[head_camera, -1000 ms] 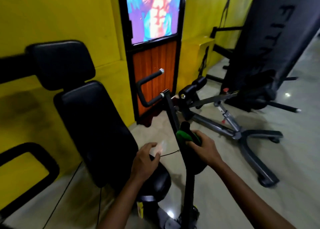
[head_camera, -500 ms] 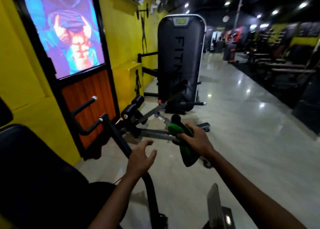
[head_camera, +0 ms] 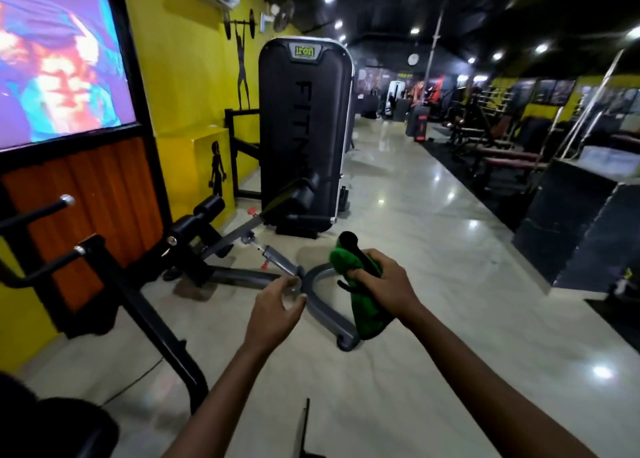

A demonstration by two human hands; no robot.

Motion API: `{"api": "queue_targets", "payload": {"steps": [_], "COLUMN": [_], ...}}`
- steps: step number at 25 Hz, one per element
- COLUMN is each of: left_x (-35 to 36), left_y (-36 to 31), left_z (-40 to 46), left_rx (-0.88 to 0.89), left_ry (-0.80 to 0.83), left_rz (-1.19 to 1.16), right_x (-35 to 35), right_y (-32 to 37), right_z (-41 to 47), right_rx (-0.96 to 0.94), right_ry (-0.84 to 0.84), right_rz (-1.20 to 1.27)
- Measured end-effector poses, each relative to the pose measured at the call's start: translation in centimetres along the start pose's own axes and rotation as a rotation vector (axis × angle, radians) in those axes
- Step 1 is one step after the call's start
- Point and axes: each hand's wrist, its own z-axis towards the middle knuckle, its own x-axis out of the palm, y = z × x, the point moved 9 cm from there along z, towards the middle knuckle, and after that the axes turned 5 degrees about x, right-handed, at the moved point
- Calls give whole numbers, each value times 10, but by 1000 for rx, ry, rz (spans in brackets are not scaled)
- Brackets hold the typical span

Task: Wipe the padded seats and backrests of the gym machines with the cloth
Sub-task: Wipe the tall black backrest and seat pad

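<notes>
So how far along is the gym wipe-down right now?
No pad shows as wiped; cleanliness can't be judged here. In hand: the right hand grips the green cloth with a dark bottle, off any pad, while the left hand hovers empty. Left: the black roller pad and the far benches.

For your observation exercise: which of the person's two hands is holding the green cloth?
The right hand grips the green cloth, together with a dark object. The left hand hangs beside it with loosely curled fingers, holding nothing.

A commercial gym: a black weight-stack machine (head_camera: 304,132) against the yellow wall (head_camera: 183,77), a weightlifter silhouette (head_camera: 242,56) left of it, benches (head_camera: 502,153) far to its right.
</notes>
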Motion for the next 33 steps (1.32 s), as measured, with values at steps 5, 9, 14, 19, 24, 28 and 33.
{"api": "queue_targets", "payload": {"steps": [5, 9, 14, 19, 24, 28, 33], "left_x": [13, -13, -61, -104, -156, -173, -160], "left_y": [20, 61, 124, 152, 166, 183, 194], "left_z": [15, 34, 47, 44, 22, -17, -74], "left_rx": [-104, -192, -351, -507, -639, -786, -1034], "left_ry": [-28, -148, -357, -464, -655, -826, -1034], "left_rz": [63, 188, 295, 407, 544, 622, 665], "right_x": [16, 79, 169, 232, 311, 374, 453], "right_y": [-11, 3, 35, 67, 104, 124, 150], "right_z": [50, 102, 154, 189, 199, 199, 186], "right_rx": [-49, -121, -246, -337, -476, -616, -760], "right_ry": [114, 282, 485, 691, 924, 1136, 1402], "right_rz": [-33, -6, 21, 38, 51, 49, 4]}}
